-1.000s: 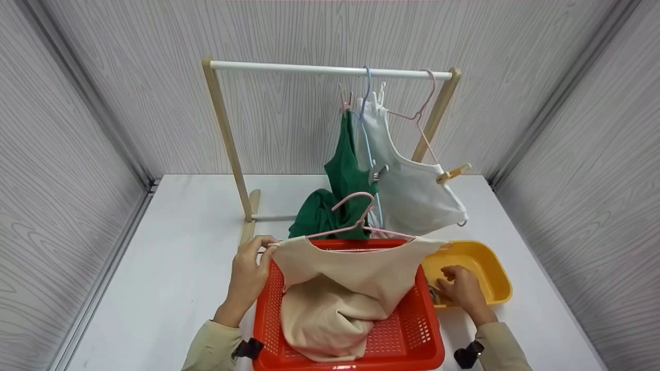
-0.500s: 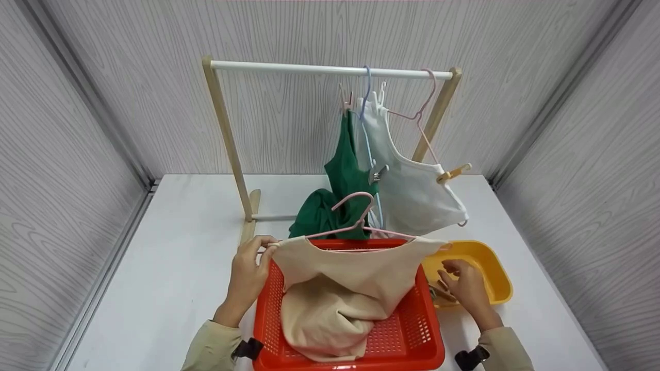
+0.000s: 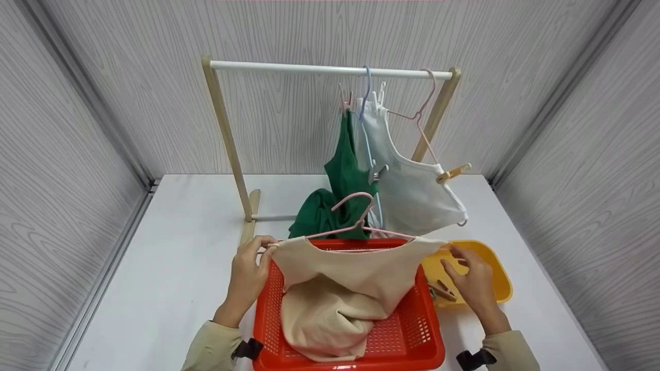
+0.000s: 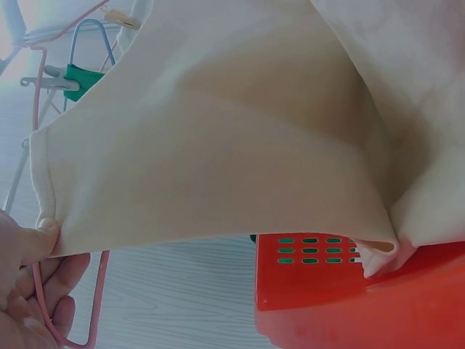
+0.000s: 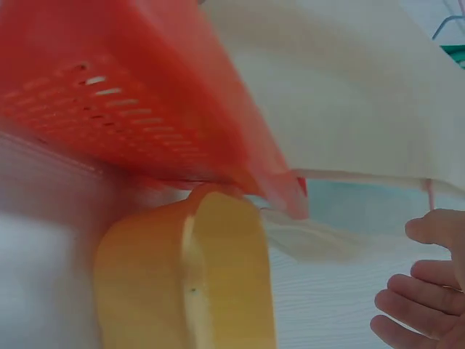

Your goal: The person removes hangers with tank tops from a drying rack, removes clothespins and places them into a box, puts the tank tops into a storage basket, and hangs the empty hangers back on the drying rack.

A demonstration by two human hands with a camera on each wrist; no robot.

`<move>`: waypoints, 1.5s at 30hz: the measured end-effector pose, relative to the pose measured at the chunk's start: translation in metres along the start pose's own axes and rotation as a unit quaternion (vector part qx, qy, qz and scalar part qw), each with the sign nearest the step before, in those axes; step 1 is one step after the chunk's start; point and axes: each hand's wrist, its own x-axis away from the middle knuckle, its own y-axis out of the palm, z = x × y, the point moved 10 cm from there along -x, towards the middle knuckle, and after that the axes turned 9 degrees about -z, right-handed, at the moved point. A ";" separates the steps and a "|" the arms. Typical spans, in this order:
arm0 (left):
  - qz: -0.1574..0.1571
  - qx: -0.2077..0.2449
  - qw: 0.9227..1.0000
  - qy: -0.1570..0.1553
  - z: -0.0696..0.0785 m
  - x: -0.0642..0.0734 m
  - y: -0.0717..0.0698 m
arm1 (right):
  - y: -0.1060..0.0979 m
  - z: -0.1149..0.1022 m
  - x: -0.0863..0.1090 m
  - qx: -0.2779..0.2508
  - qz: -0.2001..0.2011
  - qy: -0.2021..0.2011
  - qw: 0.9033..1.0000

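Observation:
A beige sleeveless top (image 3: 350, 288) is draped on a pink clothes hanger (image 3: 361, 219) over a red basket (image 3: 428, 355), its lower part bunched inside. My left hand (image 3: 247, 278) pinches the top's left shoulder edge together with the hanger's end; the left wrist view shows the thumb on the cloth and fingers behind the pink loop (image 4: 93, 320). At the hanger's other end, my right hand (image 3: 474, 283) has its fingertips close to the tip, above a yellow bin (image 3: 495, 268). Its fingers look spread and hold nothing in the right wrist view; whether they touch the hanger is unclear.
Behind the basket stands a rack with a white rail (image 3: 289, 67). On it hang a green garment (image 3: 348, 165) and a white top (image 3: 412, 190), both with clothespins (image 3: 454, 173). Several clothespins (image 3: 442, 291) lie in the yellow bin.
My right hand has risen out of the yellow bin towards the hanger's right end, uncovering the clothespins. The left hand, the beige top and the hanger have stayed in place.

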 end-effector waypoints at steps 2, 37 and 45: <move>0.000 0.001 1.000 -0.001 0.000 0.000 0.000 | -0.003 -0.005 -0.002 -0.001 0.008 -0.004 1.000; -0.049 0.016 0.999 0.001 -0.004 0.001 0.001 | -0.003 -0.055 -0.015 -0.092 0.025 -0.160 0.983; -0.057 -0.004 0.998 0.031 0.001 0.002 0.001 | -0.003 -0.056 -0.013 -0.077 0.025 -0.146 0.986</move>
